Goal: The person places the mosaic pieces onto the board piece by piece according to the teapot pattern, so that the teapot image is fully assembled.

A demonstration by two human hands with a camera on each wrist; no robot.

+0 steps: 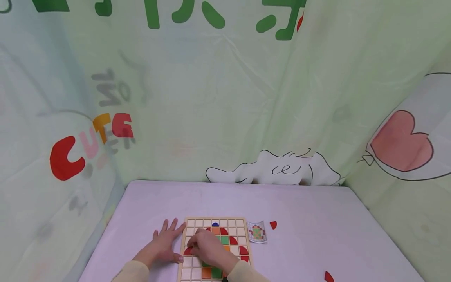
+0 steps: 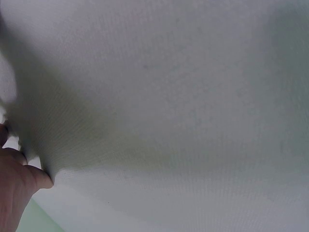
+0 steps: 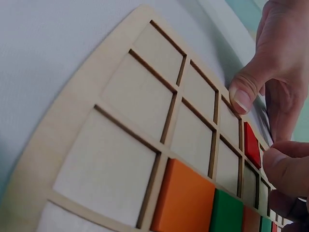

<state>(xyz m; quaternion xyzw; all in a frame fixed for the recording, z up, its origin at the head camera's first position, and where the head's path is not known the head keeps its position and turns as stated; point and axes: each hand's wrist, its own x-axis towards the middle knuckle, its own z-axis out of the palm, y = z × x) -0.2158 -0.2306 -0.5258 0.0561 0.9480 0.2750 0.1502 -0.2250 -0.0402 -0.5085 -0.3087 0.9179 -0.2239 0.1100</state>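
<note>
A wooden grid board (image 1: 215, 218) lies on the table with red, orange, green and blue pieces in its cells. My left hand (image 1: 163, 243) is spread beside the board's left edge, its thumb and index fingertips touching the frame. Over the left-middle cells is my right hand (image 1: 208, 246), fingers curled, the thumb and index finger close together. Just by those fingertips a red quarter-circle piece (image 1: 188, 251) sits in a left-column cell; the right wrist view shows the red piece (image 3: 251, 144) there too. Whether the fingers pinch anything is hidden.
A small printed pattern card (image 1: 257, 232) lies right of the board. Past it rests a loose red quarter-circle piece (image 1: 273, 225), with another red piece (image 1: 329, 276) near the front right. A printed curtain (image 1: 218, 98) rises behind the pale table (image 1: 303, 211).
</note>
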